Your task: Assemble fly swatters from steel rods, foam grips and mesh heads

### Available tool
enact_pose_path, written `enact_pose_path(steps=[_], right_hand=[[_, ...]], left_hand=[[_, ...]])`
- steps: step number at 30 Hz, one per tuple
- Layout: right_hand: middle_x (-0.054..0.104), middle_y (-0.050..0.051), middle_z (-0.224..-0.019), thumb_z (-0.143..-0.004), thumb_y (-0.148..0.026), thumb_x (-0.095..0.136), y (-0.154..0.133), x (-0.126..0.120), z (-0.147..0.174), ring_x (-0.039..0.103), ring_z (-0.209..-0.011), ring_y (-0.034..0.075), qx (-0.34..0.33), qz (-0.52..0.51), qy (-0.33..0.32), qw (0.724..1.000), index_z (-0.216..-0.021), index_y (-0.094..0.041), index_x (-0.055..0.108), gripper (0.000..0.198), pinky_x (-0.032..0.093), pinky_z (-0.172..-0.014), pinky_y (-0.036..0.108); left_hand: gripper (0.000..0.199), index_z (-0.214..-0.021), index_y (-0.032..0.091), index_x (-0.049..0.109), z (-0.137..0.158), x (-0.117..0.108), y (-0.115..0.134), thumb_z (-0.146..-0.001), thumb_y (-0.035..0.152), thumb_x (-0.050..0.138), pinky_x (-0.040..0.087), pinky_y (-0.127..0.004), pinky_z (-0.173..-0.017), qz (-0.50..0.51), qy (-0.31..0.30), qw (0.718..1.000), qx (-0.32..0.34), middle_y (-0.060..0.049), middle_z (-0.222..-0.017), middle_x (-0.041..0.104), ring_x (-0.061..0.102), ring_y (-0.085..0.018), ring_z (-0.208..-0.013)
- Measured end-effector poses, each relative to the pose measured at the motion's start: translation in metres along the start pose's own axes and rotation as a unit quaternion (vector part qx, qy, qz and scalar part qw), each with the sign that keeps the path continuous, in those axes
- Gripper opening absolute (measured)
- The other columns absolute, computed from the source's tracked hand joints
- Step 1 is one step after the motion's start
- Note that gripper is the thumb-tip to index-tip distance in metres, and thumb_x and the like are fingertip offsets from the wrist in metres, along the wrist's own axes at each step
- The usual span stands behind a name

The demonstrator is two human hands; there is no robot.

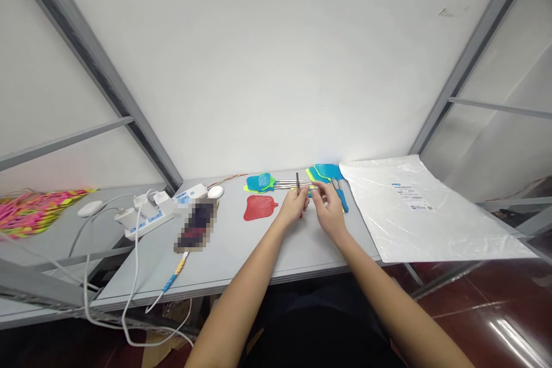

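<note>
Grey tabletop (233, 253): largest surface, white wall behind it. White plastic packet (457, 233) with printed label on right part, its near edge overhanging. Swatters in 2 groups near wall: left swatters (260, 183), teal over yellow-green, heads to the left, metal shafts running sideways to the right; right swatters (326, 171), same colours, heads toward wall, shafts and blue handles angled back toward the person. White power strip (150, 219) on left, near a pixelated flat item (196, 227).

Left hand (295, 205): fingers curled closed, gripping the rod. Right hand (329, 208): just beside it, thumb and forefinger bent toward each other; cannot tell whether they pinch anything. Red swatter head (260, 207): flat on table left of left hand, neck pointing right.

Dark rod (297, 180): in left hand, in front of the sideways shafts. Long axis near vertical in view, roughly square to those shafts; visible tip points up, wallward. Tilt off table: cannot tell.
</note>
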State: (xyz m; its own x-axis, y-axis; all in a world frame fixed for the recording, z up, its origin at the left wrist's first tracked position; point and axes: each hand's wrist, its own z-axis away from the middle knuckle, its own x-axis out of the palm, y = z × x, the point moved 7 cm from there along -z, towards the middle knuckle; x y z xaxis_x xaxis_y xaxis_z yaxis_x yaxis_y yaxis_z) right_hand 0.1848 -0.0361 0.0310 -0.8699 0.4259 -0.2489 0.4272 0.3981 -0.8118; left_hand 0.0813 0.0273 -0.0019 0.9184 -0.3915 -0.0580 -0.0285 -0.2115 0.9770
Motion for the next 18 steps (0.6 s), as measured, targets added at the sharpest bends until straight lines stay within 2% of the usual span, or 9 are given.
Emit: enact_pose_path(steps=[3,4,6,7,9,12,18], right_hand=[[0.06,0.008,-0.107,-0.085,-0.045,0.056,-0.02,0.017,-0.03,0.057,-0.098,0.02,-0.031,-0.012,-0.06,0.998,-0.114,-0.021,0.061,0.038,0.046,-0.081,0.032],[0.062,0.007,-0.103,-0.082,-0.045,0.06,-0.024,0.025,-0.037,0.058,-0.095,0.02,-0.036,-0.016,-0.086,0.995,-0.108,-0.022,0.064,0.035,0.047,-0.08,0.031],[0.066,0.004,-0.088,-0.086,-0.045,0.054,-0.027,0.039,-0.044,0.061,-0.083,0.018,-0.033,-0.024,-0.126,0.991,-0.093,-0.021,0.067,0.029,0.047,-0.074,0.03],[0.066,0.003,-0.08,-0.089,-0.046,0.049,-0.026,0.045,-0.045,0.061,-0.077,0.017,-0.027,-0.028,-0.138,0.99,-0.085,-0.02,0.067,0.032,0.047,-0.07,0.029],[0.064,0.002,-0.071,-0.093,-0.046,0.038,-0.021,0.054,-0.044,0.061,-0.069,0.016,-0.015,-0.032,-0.147,0.989,-0.074,-0.019,0.063,0.042,0.046,-0.066,0.028],[0.063,0.002,-0.068,-0.095,-0.047,0.033,-0.014,0.061,-0.042,0.06,-0.068,0.016,-0.008,-0.033,-0.144,0.989,-0.067,-0.02,0.056,0.045,0.045,-0.066,0.028],[0.065,0.0,-0.068,-0.096,-0.048,0.031,-0.013,0.066,-0.04,0.059,-0.066,0.015,-0.015,-0.036,-0.152,0.988,-0.066,-0.023,0.044,0.041,0.043,-0.066,0.026]], left_hand=[[0.044,-0.055,0.018,0.048,0.0,-0.002,-0.003,-0.086,0.049,0.048,0.026,-0.025,-0.046,-0.01,0.011,1.0,0.007,0.003,-0.044,0.043,0.036,-0.01,-0.042],[0.04,-0.058,0.018,0.051,0.0,-0.002,-0.004,-0.086,0.046,0.049,0.025,-0.025,-0.045,-0.012,0.015,1.0,0.009,0.003,-0.044,0.043,0.036,-0.01,-0.042],[0.029,-0.067,0.017,0.056,0.001,-0.003,-0.005,-0.085,0.039,0.052,0.025,-0.025,-0.045,-0.011,0.026,1.0,0.012,0.002,-0.046,0.046,0.037,-0.011,-0.042],[0.024,-0.073,0.016,0.058,0.001,-0.003,-0.006,-0.085,0.037,0.053,0.026,-0.025,-0.045,-0.008,0.033,0.999,0.014,0.002,-0.048,0.047,0.038,-0.011,-0.043],[0.018,-0.083,0.016,0.059,0.001,-0.005,-0.006,-0.084,0.033,0.054,0.028,-0.025,-0.047,-0.001,0.044,0.999,0.02,0.002,-0.053,0.05,0.042,-0.012,-0.046],[0.016,-0.091,0.017,0.059,0.002,-0.008,-0.006,-0.082,0.029,0.056,0.032,-0.025,-0.049,0.011,0.056,0.998,0.025,0.001,-0.06,0.053,0.044,-0.013,-0.052],[0.013,-0.085,0.017,0.058,0.003,-0.011,-0.01,-0.079,0.028,0.06,0.031,-0.025,-0.048,0.024,0.062,0.998,0.014,0.0,-0.06,0.053,0.043,-0.012,-0.051]])
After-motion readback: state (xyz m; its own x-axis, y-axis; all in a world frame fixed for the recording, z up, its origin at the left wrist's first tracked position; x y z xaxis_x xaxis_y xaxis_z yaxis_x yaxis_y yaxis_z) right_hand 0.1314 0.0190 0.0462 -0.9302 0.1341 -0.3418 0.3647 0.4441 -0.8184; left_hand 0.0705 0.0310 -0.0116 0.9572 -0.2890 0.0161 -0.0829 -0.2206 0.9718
